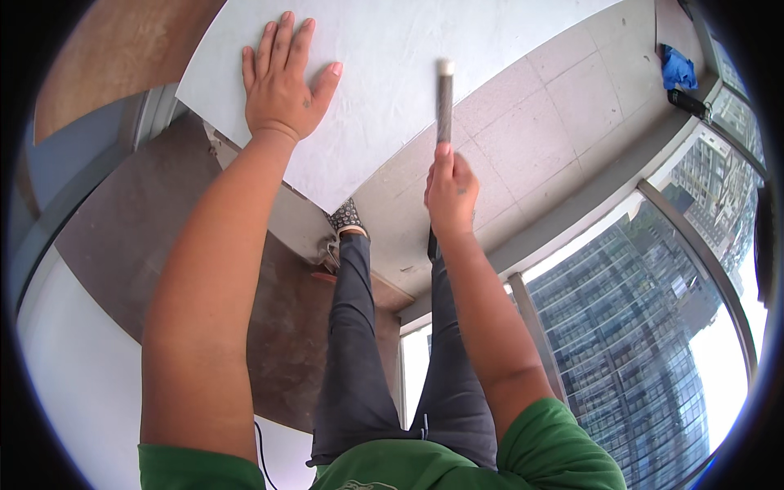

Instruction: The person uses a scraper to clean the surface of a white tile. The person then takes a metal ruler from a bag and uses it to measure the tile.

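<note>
Where the rod stands: as the left hand (282, 94) lies flat, up comes the rod (445, 106) at the top centre of the frame, well apart from that palm and off to its right.
Rod's long axis: close to upright in the frame, cream tip (446, 67) at the top, and the right hand (451, 192) is clearly the nearer one.
Right hand: just right of centre, fingers wrapped around the rod, thumb lying up along it, and that's a proper hold.
Left hand: upper left of the frame, palm down, fingers slightly spread, thumb out to the right, gripping nothing, simply resting on the white panel (376, 106).
White panel: across the top of the frame, one corner pointing down at the shoe (349, 215), and look at that slanting edge, running away to the upper right!
Crossing: the rod cuts across that edge in view, tip against the white, lower stretch against the tiled floor (531, 114).
Contact: whether rod and panel touch, I cannot tell.
</note>
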### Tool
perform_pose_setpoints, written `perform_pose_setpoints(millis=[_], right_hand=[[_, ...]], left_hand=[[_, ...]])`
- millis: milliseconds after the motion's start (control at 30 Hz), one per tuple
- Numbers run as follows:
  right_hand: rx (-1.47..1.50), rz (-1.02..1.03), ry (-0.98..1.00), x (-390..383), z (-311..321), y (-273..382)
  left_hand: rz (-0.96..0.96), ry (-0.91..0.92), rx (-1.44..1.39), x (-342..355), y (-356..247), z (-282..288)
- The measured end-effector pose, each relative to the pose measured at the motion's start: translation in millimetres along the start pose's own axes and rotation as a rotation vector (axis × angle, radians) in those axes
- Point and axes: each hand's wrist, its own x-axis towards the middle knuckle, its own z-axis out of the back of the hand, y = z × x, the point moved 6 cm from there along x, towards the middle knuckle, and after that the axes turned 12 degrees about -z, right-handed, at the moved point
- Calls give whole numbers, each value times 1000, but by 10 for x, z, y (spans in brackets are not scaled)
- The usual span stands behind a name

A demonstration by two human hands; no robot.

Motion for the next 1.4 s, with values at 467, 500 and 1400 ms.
perform_pose_setpoints(millis=[467, 500, 1400], right_hand=[[-97, -32, -7, -67, 124, -397], [-122, -25, -26, -46, 152, -367], [50, -67, -4, 182, 118, 424]], left_hand=[[3, 7, 2, -23, -24, -14], [3, 6, 1, -27, -26, -12], [5, 10, 16, -32, -1, -15]])
